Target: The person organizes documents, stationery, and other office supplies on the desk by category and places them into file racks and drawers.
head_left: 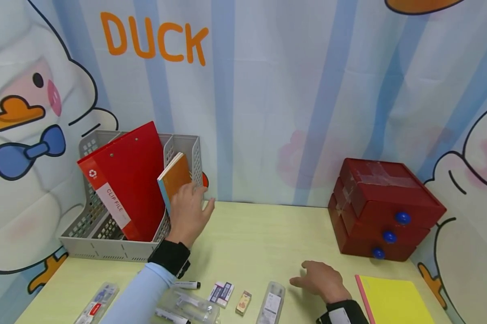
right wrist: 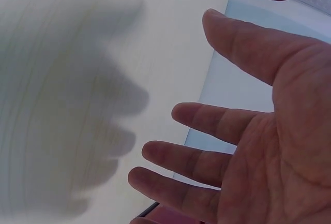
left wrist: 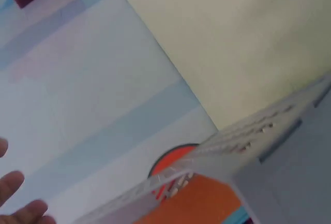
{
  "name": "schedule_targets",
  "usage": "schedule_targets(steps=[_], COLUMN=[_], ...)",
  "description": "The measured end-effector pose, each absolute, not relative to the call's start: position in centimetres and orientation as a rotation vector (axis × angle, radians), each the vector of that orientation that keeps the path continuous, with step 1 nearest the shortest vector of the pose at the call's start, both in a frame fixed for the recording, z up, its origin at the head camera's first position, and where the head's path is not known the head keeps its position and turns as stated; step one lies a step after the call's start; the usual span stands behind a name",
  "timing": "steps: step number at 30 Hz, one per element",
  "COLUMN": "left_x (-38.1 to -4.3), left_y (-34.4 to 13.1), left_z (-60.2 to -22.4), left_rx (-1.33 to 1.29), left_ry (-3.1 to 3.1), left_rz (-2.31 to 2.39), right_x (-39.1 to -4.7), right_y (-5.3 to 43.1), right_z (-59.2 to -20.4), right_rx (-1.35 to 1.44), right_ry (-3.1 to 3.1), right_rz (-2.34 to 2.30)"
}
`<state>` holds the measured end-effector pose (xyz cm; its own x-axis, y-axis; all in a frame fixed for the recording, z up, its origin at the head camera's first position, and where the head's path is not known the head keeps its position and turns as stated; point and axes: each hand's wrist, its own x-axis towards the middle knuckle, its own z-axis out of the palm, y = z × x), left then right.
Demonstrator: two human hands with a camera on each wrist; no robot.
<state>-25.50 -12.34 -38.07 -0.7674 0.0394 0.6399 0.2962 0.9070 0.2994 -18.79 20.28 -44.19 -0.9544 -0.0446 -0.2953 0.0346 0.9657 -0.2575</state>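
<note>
Apparent filing step: left hand (head_left: 189, 212), grip released, beside the orange-covered notebook (head_left: 176, 178) at the desk organizer's (head_left: 109, 250) right edge; right hand (head_left: 321, 281) empty. Next probably requires drawing the left clear.

Pale table (head_left: 251, 238): grey organizer (head_left: 105, 249), red drawers (head_left: 382, 209), yellow pad (head_left: 395, 300).

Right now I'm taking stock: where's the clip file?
In the head view, at left, the clip file tilts in the gray organizer, left of the orange notebook.
</note>
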Motion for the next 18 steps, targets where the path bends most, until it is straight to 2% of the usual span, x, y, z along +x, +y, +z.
schedule_targets(steps=[10,18], left_x=[-24.5,-23.2], left_y=[-10.2,-10.7], left_z=[-40.5,-41.5], left_rx=[-0.456,-0.491], left_ry=[-2.818,-3.261], left_rz=[-0.477,-0.447], right_x=[-19.0,-19.0], right_y=[21.9,24.3], right_z=[-44.1,-44.3], right_rx=[0.059,0.066], right_ry=[2.820,2.820], right_rz=[-0.352,-0.377])
